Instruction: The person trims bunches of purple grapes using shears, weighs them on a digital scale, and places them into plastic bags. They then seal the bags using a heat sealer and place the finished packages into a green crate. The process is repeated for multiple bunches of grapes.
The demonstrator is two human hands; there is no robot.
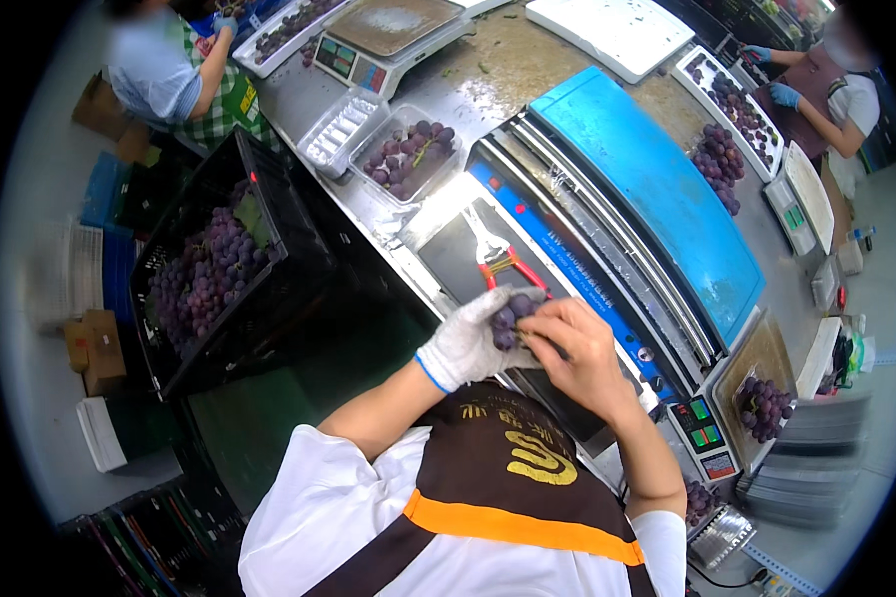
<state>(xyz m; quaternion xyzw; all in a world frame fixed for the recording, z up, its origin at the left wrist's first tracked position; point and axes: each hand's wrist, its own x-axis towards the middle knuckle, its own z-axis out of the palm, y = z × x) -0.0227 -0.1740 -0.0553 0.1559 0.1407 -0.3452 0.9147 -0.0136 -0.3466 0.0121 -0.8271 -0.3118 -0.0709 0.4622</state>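
Holds a small cluster of dark purple grapes [508, 316] in front of the brown apron [458, 468], around the near edge of the counter [473, 99]. Cups it in the gloved left hand [466, 345], with fingers curled round the fruit; works at its side with thumb and fingertips of the bare right hand [579, 356] pinched together. Cannot tell whether pinching a berry or only a bit of stem. Has red-handled scissors [486, 244] just ahead, lying loose on the dark plate of the blue-covered machine [647, 199], out of both hands.

Seems only partway through, to judge from the surroundings. Already set, near the counter's left edge: an open clear tray [408, 200] with grapes inside, apparently unsealed. Beside it, along the same edge: stacked clear containers [343, 129], seemingly unfilled. Toward the counter's right end, past the machine: a bare bunch [763, 408] on a scale [705, 438]. Beyond the blue cover, toward the far right edge: another loose bunch [719, 167].

Left to handle, by judgement: plenty, with a black crate [287, 204] just outside the counter's left edge well loaded with bunches, and the cluster in hand not yet set down. Cannot make out any surely finished pack.
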